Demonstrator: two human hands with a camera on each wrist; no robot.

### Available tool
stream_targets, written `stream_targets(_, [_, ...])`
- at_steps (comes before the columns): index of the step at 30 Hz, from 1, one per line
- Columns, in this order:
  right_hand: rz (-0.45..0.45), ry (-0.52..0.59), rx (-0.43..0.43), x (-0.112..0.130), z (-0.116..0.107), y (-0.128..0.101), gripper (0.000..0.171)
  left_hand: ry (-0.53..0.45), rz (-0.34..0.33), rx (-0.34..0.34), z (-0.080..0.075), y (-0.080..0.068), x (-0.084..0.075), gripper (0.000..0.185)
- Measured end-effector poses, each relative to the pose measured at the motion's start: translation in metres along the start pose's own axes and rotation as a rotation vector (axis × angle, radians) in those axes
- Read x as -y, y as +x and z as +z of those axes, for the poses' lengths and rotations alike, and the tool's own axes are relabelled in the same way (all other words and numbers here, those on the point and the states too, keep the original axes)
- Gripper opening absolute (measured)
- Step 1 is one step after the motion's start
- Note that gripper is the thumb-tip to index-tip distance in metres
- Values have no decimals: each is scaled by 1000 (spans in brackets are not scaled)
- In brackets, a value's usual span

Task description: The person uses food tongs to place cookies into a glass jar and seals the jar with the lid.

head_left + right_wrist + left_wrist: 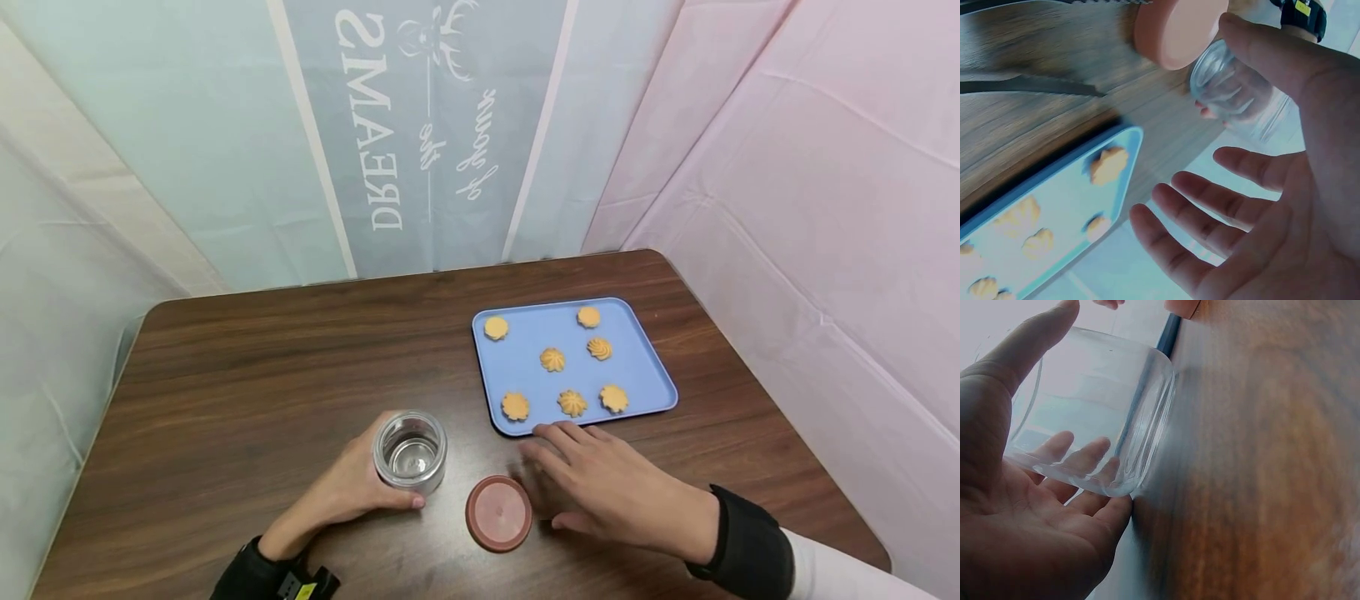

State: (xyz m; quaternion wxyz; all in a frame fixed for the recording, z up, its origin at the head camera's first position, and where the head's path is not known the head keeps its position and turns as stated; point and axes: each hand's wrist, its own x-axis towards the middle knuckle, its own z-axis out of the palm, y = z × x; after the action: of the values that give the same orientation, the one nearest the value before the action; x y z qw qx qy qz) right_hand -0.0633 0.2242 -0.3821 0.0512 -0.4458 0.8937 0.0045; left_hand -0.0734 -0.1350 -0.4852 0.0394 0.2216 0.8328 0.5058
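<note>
My left hand (356,483) grips a clear, lidless jar (411,454), which stands on the table. In the left wrist view, the thumb and fingers (1088,456) curve around the jar's transparent wall (1094,381). A round reddish-brown lid (498,513) lies flat between the two hands. My right hand (615,487) hovers right of the lid at the tray's near edge, fingers spread and holding nothing. The blue tray (517,337) carries several cookies (552,360). Two dark serrated arms, apparently tongs (1029,85), show in the right wrist view; the right hand mostly hides them in the head view.
The brown wooden table (262,375) extends left of the jar and behind it. A printed curtain (427,150) hangs along the far edge, and pale cloth (825,250) hangs at the right side.
</note>
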Motion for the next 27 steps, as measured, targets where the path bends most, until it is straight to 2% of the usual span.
stream_targets(10, [79, -45, -76, -18, -4, -24, 90, -29, -26, 9, -1, 1, 0, 97])
stream_targets(20, [180, -31, 29, -26, 2, -41, 98, -32, -11, 10, -1, 1, 0, 97])
stream_targets(27, [233, 19, 52, -28, 15, -50, 100, -37, -15, 11, -1, 1, 0, 97])
